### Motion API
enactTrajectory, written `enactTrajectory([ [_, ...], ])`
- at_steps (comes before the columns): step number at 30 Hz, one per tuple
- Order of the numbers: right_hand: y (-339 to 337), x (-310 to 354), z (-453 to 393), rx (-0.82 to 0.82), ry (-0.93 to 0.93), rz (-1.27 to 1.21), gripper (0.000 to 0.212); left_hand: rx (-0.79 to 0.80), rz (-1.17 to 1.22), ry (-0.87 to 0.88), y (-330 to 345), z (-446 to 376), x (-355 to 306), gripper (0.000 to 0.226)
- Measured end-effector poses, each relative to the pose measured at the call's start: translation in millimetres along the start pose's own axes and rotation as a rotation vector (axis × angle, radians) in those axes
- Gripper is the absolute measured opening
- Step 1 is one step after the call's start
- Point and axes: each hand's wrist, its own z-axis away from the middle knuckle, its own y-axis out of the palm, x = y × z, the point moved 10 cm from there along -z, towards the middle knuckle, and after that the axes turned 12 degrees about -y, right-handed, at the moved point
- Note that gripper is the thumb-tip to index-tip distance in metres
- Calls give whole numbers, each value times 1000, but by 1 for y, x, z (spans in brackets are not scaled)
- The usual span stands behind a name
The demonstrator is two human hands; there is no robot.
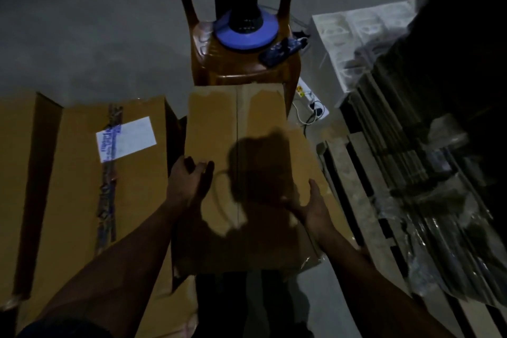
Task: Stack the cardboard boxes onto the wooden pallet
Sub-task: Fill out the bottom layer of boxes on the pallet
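The scene is dim. The largest thing in view is a taped cardboard box (82, 173) at the left, bearing a white label (126, 138) on its top, with another brown carton edge at the far left. Just to its right, in the middle, lies a plain cardboard box (241, 129), its top seam running away from the person and a head-shaped shadow falling across it. To the right of that box lies the wooden pallet (354, 186), its slats partly covered by dark bundles wrapped in clear plastic (428, 200). Beyond the middle box stands a brown plastic chair (244, 66) carrying a fan with a blue base (245, 31). The left hand (189, 181) hovers at the left edge of the middle box, fingers loosely spread and grasping nothing. The right hand (312, 203) rests on the box's right side, fingers relaxed and straight, thumb up.
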Motion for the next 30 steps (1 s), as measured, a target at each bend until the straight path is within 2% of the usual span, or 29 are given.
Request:
enactTrajectory([
  [3,16,-21,-16,3,58,-50,117,-7,-28,-25,9,-32,10,52],
  [5,26,-29,-26,-2,85,-107,115,-9,-52,-43,13,-46,16,61],
  [11,46,-25,-50,27,5,-177,122,-7,-96,14,22,-59,19,91],
  [19,51,-25,-66,-1,-8,-230,106,75,-45,-45,23,-66,41,106],
  [24,48,-39,-62,-20,23,-147,114,111,-53,-22,28,-56,45,113],
  [30,16,-40,-23,-38,60,-7,121,123,-92,-74,32,-9,53,111],
])
